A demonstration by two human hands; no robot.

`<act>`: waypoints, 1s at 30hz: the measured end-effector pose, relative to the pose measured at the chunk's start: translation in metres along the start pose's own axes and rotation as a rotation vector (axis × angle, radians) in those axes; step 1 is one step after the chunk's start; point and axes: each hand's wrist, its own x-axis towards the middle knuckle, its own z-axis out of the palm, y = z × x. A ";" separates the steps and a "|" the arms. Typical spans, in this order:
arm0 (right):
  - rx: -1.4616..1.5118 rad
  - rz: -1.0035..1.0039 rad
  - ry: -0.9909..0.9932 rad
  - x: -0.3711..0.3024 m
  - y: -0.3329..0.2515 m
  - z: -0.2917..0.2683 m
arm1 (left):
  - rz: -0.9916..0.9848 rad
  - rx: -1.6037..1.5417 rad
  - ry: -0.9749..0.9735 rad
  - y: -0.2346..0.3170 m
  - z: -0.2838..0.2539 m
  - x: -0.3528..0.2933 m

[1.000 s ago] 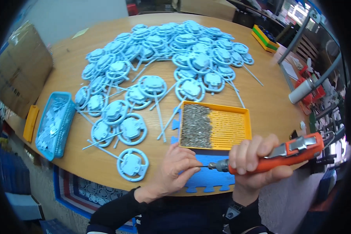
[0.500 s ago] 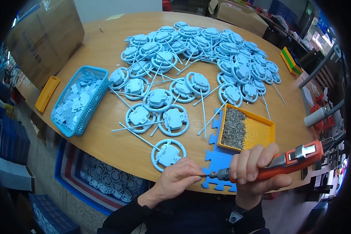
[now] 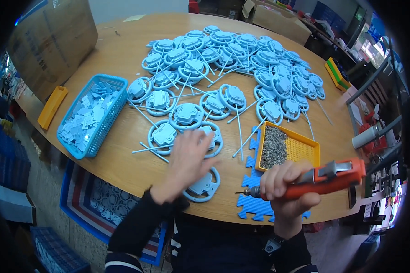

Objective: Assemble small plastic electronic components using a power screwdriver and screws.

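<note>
My right hand (image 3: 282,182) grips an orange-red electric screwdriver (image 3: 332,179). Its thin bit points left, bare at the tip, above a blue foam mat (image 3: 255,207). Over the nearest light-blue wheel-shaped parts my left hand (image 3: 187,159) reaches with fingers stretched out, a little blurred. It hides part of a wheel piece (image 3: 217,143) with a raised centre. Just below the fingers another wheel piece (image 3: 207,186) lies close to the table's front edge. Whether the hand touches either piece I cannot tell. Beyond the screwdriver, a yellow tray (image 3: 307,157) holds small metal screws (image 3: 273,145).
Many similar wheel pieces (image 3: 223,54) with thin rods are heaped across the table's back. A blue basket (image 3: 110,122) of small flat pieces stands left, beside a narrow yellow tray (image 3: 52,108) and a cardboard box (image 3: 59,50). Below the front edge sits a striped container (image 3: 79,211) holding rounded parts.
My left hand has let go of the screwdriver's tip and moved up and left over the wheel pieces, its fingers opening. The screwdriver has shifted slightly left and up.
</note>
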 end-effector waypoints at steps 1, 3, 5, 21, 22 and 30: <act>-0.006 -0.007 0.015 0.002 -0.001 -0.003 | -0.074 0.203 -0.015 -0.003 -0.001 0.015; -0.033 -0.021 0.034 -0.003 -0.007 -0.010 | -0.060 0.287 -0.090 -0.012 0.006 0.031; -0.062 -0.030 0.065 -0.005 -0.015 -0.020 | -0.042 0.366 -0.175 -0.019 0.008 0.041; -0.024 0.008 0.075 -0.050 -0.033 -0.069 | 0.230 -0.101 -0.293 0.101 0.065 -0.014; -0.152 0.011 0.125 -0.048 -0.031 -0.064 | 0.224 -0.103 -0.295 0.103 0.066 -0.013; -0.147 0.041 0.088 -0.047 -0.025 -0.063 | 0.193 -0.104 -0.341 0.106 0.063 -0.012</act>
